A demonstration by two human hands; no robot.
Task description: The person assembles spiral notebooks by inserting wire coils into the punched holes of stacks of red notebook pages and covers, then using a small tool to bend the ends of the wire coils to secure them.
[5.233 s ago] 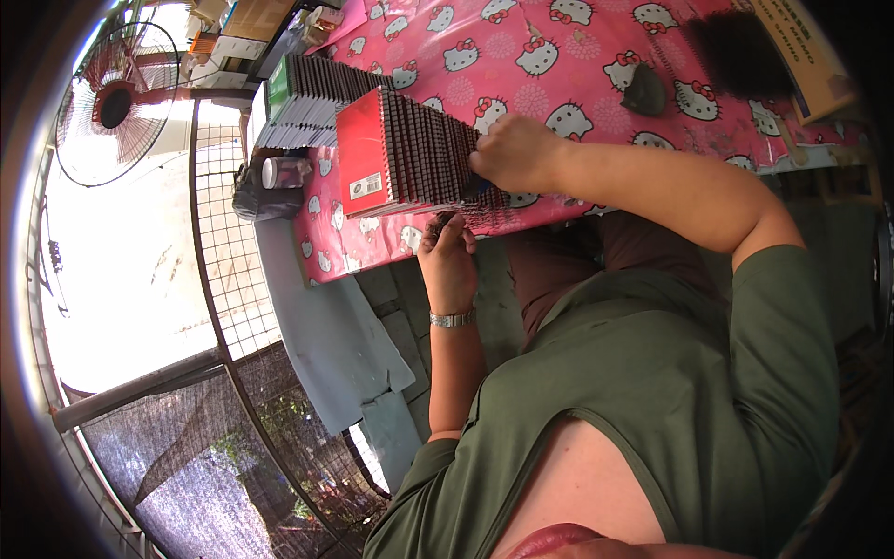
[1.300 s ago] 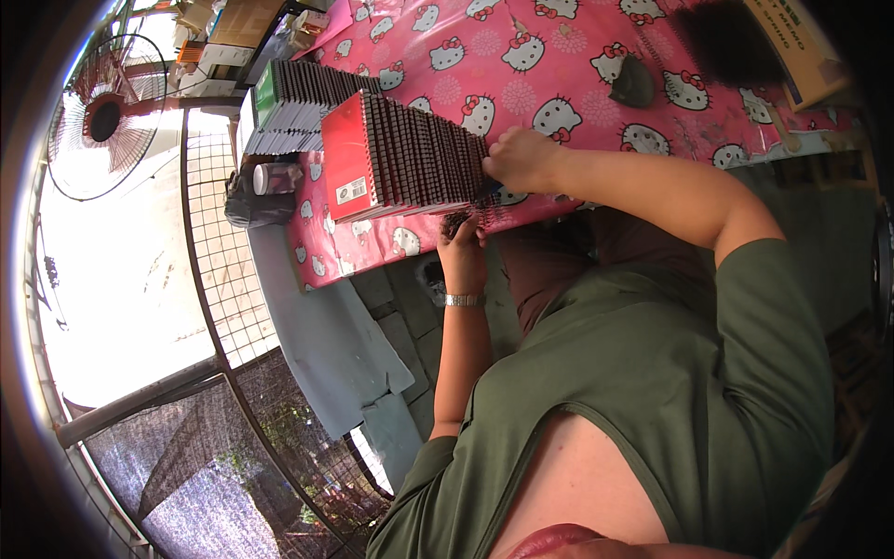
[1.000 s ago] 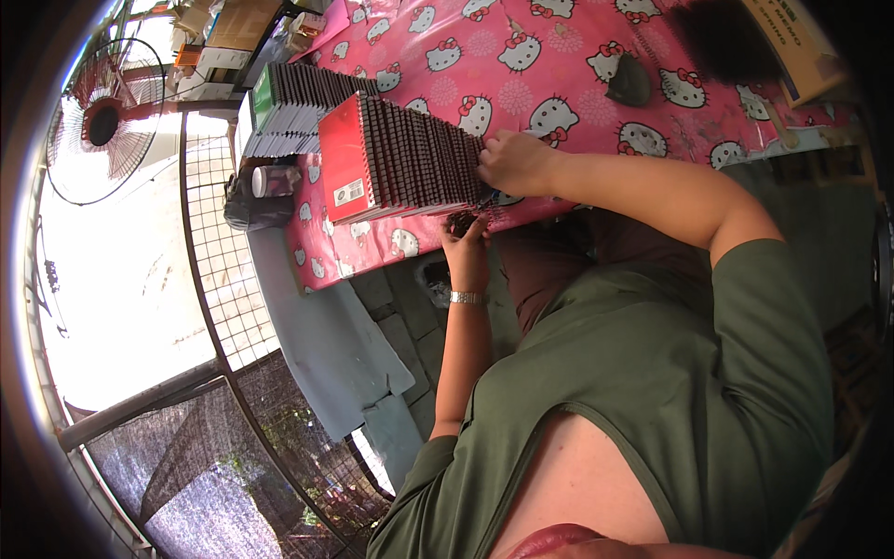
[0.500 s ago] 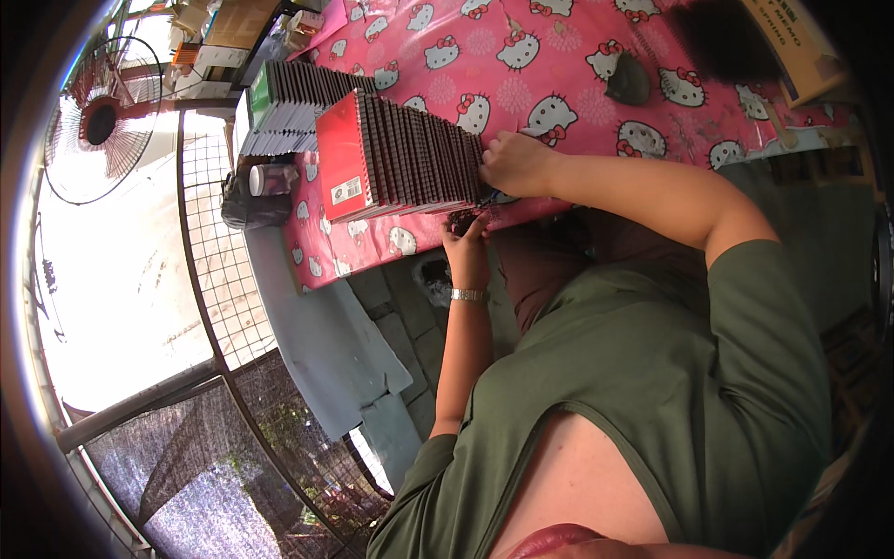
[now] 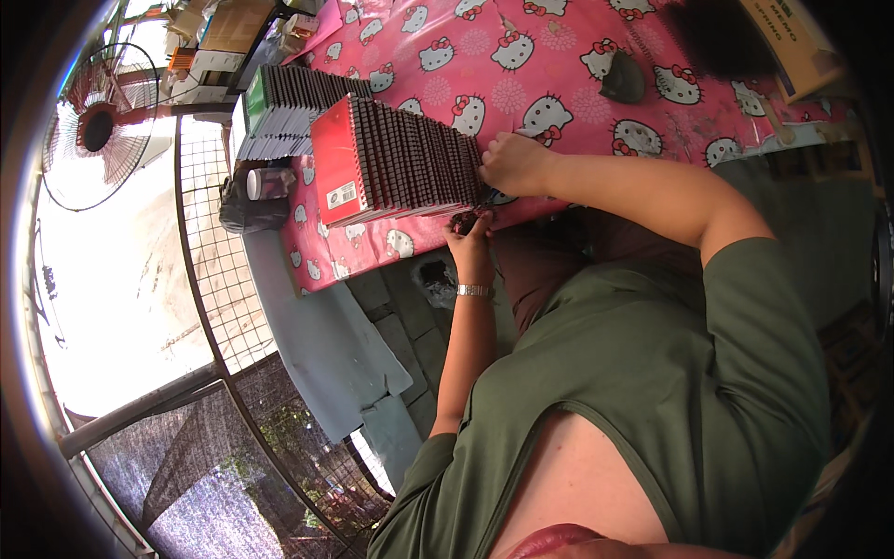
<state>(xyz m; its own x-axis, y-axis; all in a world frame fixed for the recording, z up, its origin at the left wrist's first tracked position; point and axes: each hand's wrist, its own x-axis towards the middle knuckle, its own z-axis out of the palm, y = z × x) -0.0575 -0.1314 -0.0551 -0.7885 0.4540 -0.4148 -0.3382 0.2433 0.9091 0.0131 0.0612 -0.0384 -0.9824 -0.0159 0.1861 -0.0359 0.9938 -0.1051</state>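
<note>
A row of red spiral-bound notebooks [image 5: 337,164] stands packed on the table, dark spiral bindings facing up. At the row's right end, my right hand [image 5: 515,165] is closed with curled fingers. Something thin and dark shows below them, too small to name. Just under the same end, by the table's near edge, my left hand [image 5: 470,240] has thumb and fingers closed around a small dark, knobbly thing [image 5: 463,222] whose kind I cannot make out. Behind the red row to the left stands a second row of green-covered spiral notebooks [image 5: 258,104].
A pink patterned cover [image 5: 568,56] lies over the table, with a dark green flat object [image 5: 622,78] on it. A cardboard box [image 5: 792,47] is at the far right. A white-lidded jar [image 5: 268,184] and black bag [image 5: 250,211] sit left, near a fan [image 5: 98,126].
My left hand has shifted slightly right and its wrist has turned a little. My right hand stays at the end of the red row. The notebooks appear slightly lower left with the view.
</note>
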